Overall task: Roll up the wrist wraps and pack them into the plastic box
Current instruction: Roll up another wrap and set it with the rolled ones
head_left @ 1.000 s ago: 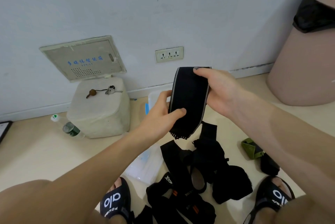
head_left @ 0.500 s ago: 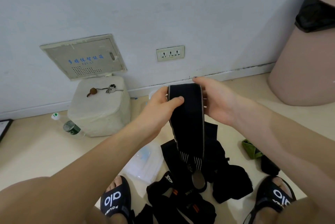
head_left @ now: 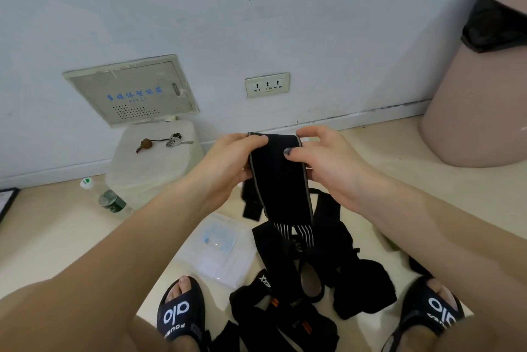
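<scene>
A black wrist wrap (head_left: 281,180) with grey edges hangs in front of me, its striped end dangling low. My left hand (head_left: 225,163) grips its upper left edge with the thumb laid over the top. My right hand (head_left: 322,157) pinches the upper right edge, thumb on the front face. On the floor below lies a heap of several more black wraps (head_left: 308,280). A clear plastic lid or box (head_left: 216,251) with a blue mark lies on the floor, left of the heap. The rest of the box behind my hands is hidden.
A white block (head_left: 154,163) with keys (head_left: 171,142) on it stands against the wall at left, a water bottle (head_left: 105,194) lying beside it. A pink bin (head_left: 479,112) stands at right. My sandalled feet (head_left: 179,314) flank the heap. A green item (head_left: 387,240) lies under my right forearm.
Both hands have brought the wrap down from in front of the wall to nearer the floor. The wrap now hangs longer, its striped end near the heap.
</scene>
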A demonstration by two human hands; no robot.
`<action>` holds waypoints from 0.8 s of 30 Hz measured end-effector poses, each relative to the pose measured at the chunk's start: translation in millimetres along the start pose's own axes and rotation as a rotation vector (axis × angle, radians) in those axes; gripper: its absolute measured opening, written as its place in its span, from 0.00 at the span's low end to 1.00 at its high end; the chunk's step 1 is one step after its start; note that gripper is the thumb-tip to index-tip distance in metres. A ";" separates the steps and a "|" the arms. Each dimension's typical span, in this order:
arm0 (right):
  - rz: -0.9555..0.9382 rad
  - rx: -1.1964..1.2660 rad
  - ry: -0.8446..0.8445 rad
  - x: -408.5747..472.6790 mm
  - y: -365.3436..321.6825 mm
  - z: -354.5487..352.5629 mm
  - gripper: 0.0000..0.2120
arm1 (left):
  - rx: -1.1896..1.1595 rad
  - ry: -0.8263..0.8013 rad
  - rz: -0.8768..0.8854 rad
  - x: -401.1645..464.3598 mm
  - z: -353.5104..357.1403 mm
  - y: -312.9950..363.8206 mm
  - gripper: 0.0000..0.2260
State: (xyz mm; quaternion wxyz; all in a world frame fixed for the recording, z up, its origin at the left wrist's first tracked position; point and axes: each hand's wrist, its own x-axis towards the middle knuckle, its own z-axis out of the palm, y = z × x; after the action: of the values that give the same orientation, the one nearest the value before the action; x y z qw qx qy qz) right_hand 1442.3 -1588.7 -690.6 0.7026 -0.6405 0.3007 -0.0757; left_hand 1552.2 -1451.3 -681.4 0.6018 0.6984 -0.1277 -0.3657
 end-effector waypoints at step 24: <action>-0.009 0.098 -0.097 -4.3 -21.8 -25.9 0.13 | 0.116 0.002 0.325 -13.4 15.2 6.8 0.16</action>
State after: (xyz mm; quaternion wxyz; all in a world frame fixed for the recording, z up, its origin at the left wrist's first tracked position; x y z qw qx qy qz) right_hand 1431.5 -1612.4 -668.5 0.7464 -0.6097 0.2593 -0.0625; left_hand 1534.5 -1456.0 -670.4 0.6116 0.7026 -0.2593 -0.2551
